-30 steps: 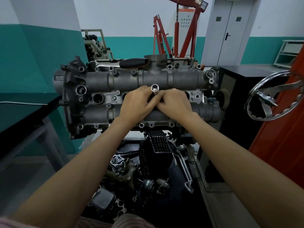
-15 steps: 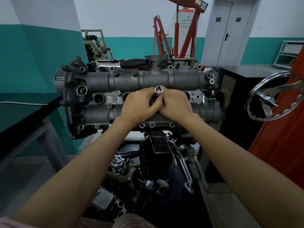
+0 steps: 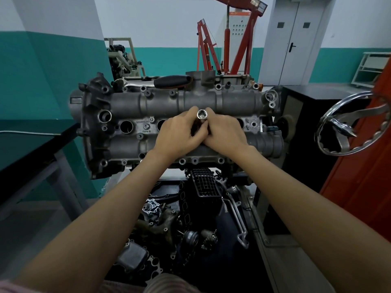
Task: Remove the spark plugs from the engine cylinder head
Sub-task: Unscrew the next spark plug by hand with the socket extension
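Both hands have shifted slightly rightward along the cylinder head (image 3: 169, 106); the left hand (image 3: 179, 134) and right hand (image 3: 224, 134) grip the spark plug socket (image 3: 202, 115), upright over its central plug wells.

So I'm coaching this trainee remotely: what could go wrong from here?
Both hands, left hand and right hand, pinch the socket by fingers alone; it could tilt in the well and slip off the plug. If it drops, it may fall among the loose parts below the cylinder head. The ratchet lying on the head's far edge might slide off.
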